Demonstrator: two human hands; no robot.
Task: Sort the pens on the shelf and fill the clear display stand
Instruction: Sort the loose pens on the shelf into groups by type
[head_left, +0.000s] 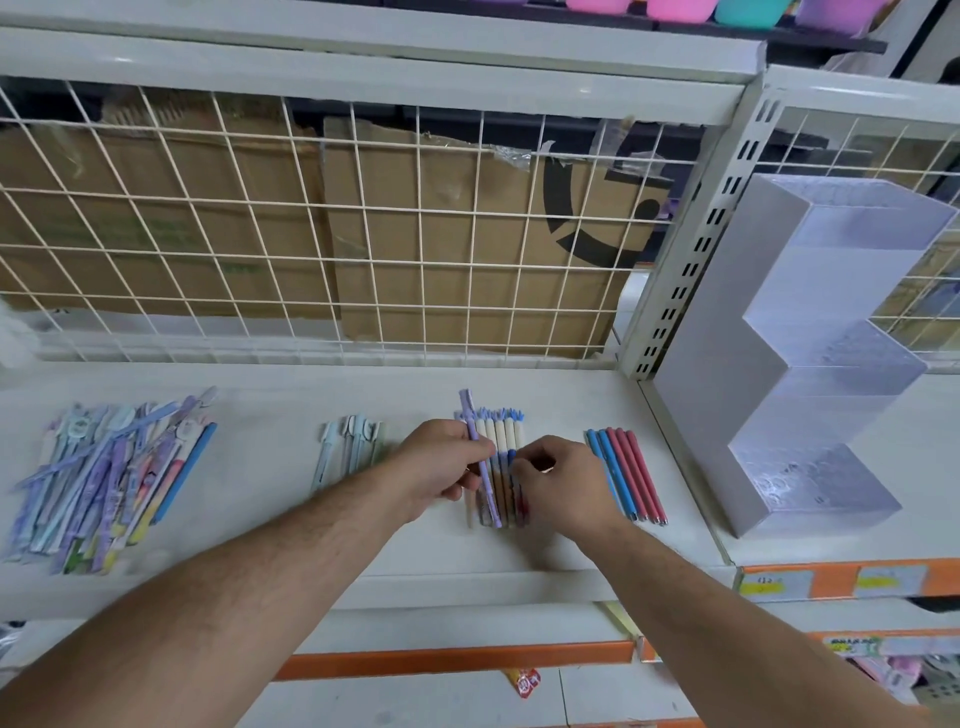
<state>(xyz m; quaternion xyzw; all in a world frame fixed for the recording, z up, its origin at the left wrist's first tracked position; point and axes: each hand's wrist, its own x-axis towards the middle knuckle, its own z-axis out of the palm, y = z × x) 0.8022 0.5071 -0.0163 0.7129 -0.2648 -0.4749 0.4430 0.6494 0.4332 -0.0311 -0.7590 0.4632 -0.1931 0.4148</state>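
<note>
Left hand grips a lilac plastic pen over a row of cream-and-brown pens on the white metal shelf. Right hand curls onto that row, grip unclear. Clear stepped display stand stands right.

A lilac pen is pinched in the fingers of the left hand, lying nearly lengthwise over the left edge of a row of cream pens with blue frilled tops. That row lies flat, side by side, directly under the fingertips of the right hand, which touch its middle; whether they pinch one is unclear. Just right of those fingers lie two blue and three red pens, parallel, tips toward the person. Left of the left fingers sits a small group of pale blue-green pens, and far beyond it a loose mixed heap. The clear display stand, stepped and upright, stands well right of both hands
</note>
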